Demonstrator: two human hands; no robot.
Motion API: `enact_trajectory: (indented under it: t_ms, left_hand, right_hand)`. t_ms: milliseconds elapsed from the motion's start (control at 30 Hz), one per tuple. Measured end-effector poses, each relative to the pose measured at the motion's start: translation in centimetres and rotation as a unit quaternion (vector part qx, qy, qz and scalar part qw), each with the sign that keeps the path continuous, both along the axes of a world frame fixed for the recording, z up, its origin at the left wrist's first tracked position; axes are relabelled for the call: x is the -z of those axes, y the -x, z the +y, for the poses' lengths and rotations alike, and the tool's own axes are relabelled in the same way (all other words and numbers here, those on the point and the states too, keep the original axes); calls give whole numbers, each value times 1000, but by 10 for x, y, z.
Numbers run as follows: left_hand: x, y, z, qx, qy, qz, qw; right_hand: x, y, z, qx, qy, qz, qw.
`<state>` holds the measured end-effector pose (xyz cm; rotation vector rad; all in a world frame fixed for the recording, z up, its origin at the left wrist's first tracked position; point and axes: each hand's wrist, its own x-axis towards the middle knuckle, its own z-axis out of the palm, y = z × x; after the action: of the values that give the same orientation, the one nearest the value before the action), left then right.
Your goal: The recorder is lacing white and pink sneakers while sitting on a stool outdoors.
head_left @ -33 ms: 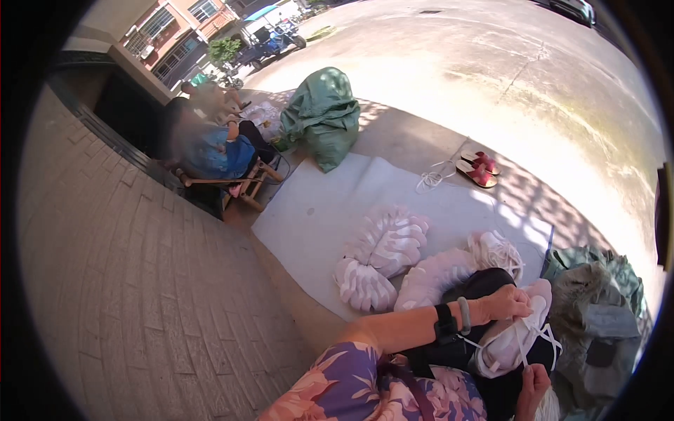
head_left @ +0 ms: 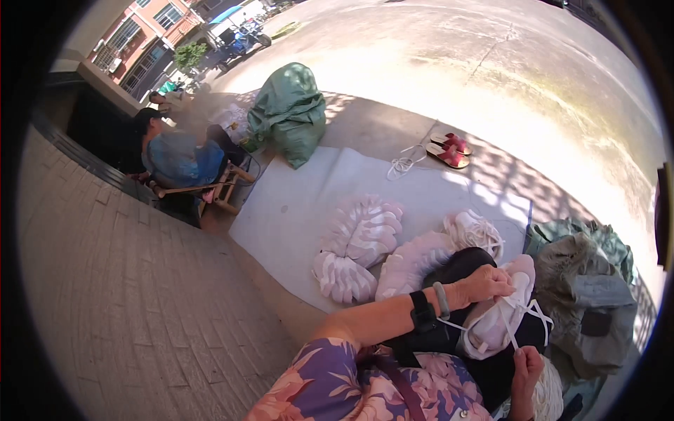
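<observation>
A pale pink and white shoe upper [head_left: 486, 331] lies across my dark-clad lap. My left hand [head_left: 484, 284], at the end of an arm with a black watch and a grey bangle, pinches a white shoelace at the shoe's opening. Lower down, my right hand [head_left: 526, 372] grips the same kind of white lace [head_left: 510, 330], pulled taut toward me. Other lace ends loop loosely over the shoe's right side. A hank of white laces [head_left: 549, 396] sits beside my right hand, partly hidden by it.
Stacked pink-white shoe uppers [head_left: 365, 228] lie on a pale mat [head_left: 281, 224], near a bundle of laced uppers [head_left: 475, 234]. Red sandals [head_left: 449, 151] stand beyond. A green sack [head_left: 288, 116] is ahead; grey-green cloth sacks [head_left: 590, 302] lie right. A seated person [head_left: 182, 158] is by the brick wall [head_left: 126, 295].
The whole view has shifted, so the surroundings sit further left and slightly higher. Both hands keep their hold on the lace, and the shoe stays on my lap.
</observation>
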<state>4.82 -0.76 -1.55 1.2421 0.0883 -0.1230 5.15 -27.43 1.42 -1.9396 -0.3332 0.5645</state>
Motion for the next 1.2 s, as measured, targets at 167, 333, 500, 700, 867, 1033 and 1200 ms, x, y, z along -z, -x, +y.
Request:
enact_trajectory:
  t_ms: [167, 333, 500, 700, 867, 1033, 1200]
  left_hand:
    - [-6, 13, 12, -31, -201, 28, 979]
    - [0, 3, -4, -30, -436, -66, 897]
    - [10, 7, -15, -98, -378, -26, 920]
    - [-8, 19, -22, -118, -509, -219, 824]
    - [-24, 17, -36, -82, -550, -261, 789]
    - [-9, 11, -45, -108, -564, -256, 778]
    - [-5, 10, -50, -141, -522, -210, 814]
  right_hand:
    - [-2, 13, -50, 35, 17, 6, 999]
    - [33, 34, -128, 104, 38, 47, 993]
    - [35, 10, -100, 42, 73, 50, 995]
    - [-1, -20, -17, -4, 62, -249, 966]
    - [-14, -23, 47, -103, 106, -387, 910]
    - [-3, -27, 62, -133, 164, -320, 923]
    - [0, -24, 61, -110, 169, -316, 927]
